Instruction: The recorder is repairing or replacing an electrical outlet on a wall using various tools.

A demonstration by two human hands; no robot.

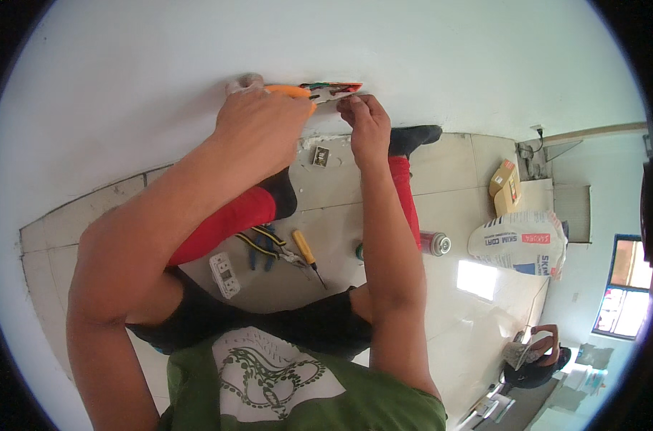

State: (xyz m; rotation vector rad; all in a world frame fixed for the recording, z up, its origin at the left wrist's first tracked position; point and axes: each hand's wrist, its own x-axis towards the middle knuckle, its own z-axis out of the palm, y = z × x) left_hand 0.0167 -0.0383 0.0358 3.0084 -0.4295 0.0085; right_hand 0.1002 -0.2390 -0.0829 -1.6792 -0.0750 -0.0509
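Observation:
My left hand (258,118) is closed around orange-handled pliers (289,91), their metal end held against a recessed opening (352,87) low in the white wall. Green and red wires show inside that opening. At its right edge, the fingertips of my right hand (366,122) are pinched together. Whatever they hold is too small to make out, perhaps a wire end. A small square socket piece (320,156) lies on the floor below the opening. Between my legs rest a white multi-socket plate (224,276), a yellow-handled screwdriver (305,248) and black-and-yellow pliers (262,242).
Blue-handled pliers (254,255) lie beside the yellow ones. A spray can (436,243) lies by my right knee. Further right are a cardboard box (505,188) and a large white bag (510,241). Another person (535,355) is at the far lower right, near a window (623,287).

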